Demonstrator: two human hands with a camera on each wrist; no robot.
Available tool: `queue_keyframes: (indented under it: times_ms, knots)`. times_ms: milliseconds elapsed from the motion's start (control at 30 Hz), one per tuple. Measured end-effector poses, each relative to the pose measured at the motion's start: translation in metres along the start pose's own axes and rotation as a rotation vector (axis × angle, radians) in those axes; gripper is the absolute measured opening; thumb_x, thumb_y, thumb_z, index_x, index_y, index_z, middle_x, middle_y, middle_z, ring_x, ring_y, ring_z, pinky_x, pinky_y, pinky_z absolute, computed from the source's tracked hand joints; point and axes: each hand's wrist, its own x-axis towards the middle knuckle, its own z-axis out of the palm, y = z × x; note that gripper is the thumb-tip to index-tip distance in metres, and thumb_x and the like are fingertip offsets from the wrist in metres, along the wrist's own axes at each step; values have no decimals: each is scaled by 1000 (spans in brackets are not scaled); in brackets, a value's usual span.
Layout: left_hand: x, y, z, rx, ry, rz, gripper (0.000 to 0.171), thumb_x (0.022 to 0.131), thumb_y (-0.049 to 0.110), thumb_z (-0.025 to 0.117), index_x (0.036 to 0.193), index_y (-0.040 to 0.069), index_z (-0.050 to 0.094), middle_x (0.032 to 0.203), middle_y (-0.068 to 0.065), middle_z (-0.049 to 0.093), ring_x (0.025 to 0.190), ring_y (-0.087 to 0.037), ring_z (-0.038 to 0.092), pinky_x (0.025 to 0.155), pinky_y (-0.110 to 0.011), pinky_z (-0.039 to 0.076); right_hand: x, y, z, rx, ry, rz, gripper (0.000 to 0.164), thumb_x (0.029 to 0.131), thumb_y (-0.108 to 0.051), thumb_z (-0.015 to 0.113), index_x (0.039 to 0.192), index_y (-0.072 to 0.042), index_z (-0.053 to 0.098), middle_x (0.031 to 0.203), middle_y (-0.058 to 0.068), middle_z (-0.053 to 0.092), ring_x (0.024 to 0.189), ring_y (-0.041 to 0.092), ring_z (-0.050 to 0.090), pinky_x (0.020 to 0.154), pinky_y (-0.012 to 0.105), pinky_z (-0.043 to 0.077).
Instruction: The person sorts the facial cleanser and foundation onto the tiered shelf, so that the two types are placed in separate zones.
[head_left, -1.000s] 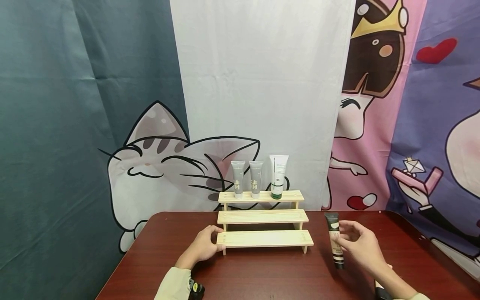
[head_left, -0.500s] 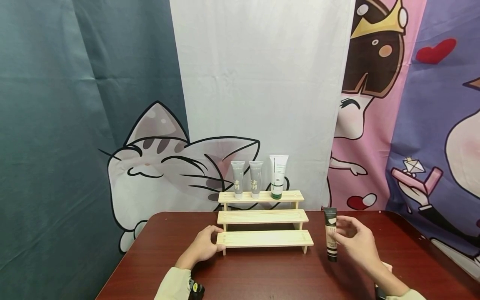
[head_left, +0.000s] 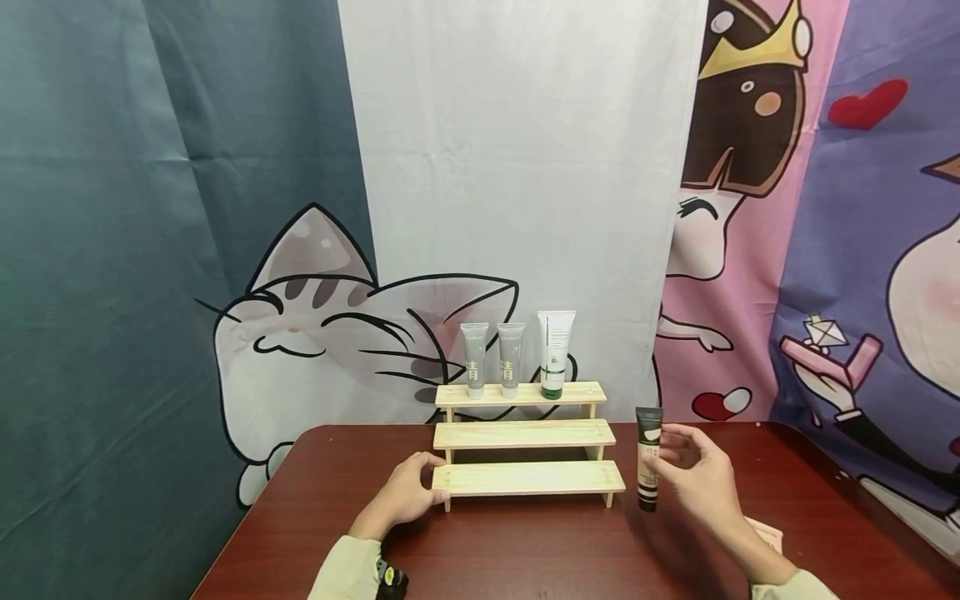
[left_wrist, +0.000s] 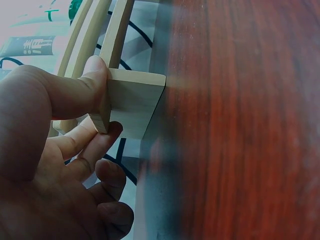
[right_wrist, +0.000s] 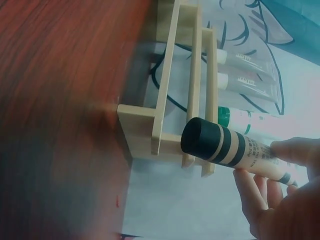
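A three-tier pale wooden display stand (head_left: 528,478) stands on the table. My left hand (head_left: 405,492) pinches the left end of its lowest shelf; the left wrist view shows the thumb (left_wrist: 95,70) on top and fingers beneath. To the right of the stand, my right hand (head_left: 701,475) grips a beige cosmetic tube (head_left: 648,458) with black bands, held cap down above the table. Its black cap (right_wrist: 200,137) overlaps the shelf ends in the right wrist view. On the top shelf stand two grey tubes (head_left: 475,358) and a white tube (head_left: 556,354) with a green cap.
A pale pink item (head_left: 767,535) lies on the dark red table (head_left: 555,550), partly hidden behind my right forearm. A printed curtain (head_left: 517,167) hangs right behind the table. The middle shelf (head_left: 525,432) is bare wood.
My right hand has moved left and slightly up with the beige tube, closer to the stand. More of the pink item shows now. The left hand stays on the stand.
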Motion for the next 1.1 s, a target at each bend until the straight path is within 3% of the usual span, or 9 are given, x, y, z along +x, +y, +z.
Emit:
queue_keyframes:
  times_ms: [267,733,1100]
  knots:
    - [0,0,-1,-4,0,0,41,77,15,83,113,6,65,118,-14,61,119,-40,54,100,-59,40,1,-5,9,0,10,2,47,74,1,84,115,2,62,96,13,67,75,0,65,63,17,52]
    - [1,-2,0,-6,3,19,41,76,15,83,112,6,65,114,-12,63,117,-39,55,99,-58,41,4,-11,25,46,9,-14,49,73,1,85,116,2,61,101,18,66,77,0,64,62,17,52]
    - [2,-3,0,-7,2,32,41,75,15,84,111,6,65,114,-12,63,116,-39,56,98,-57,41,4,-19,37,36,0,-9,45,75,3,84,114,2,61,102,19,66,78,0,64,69,12,51]
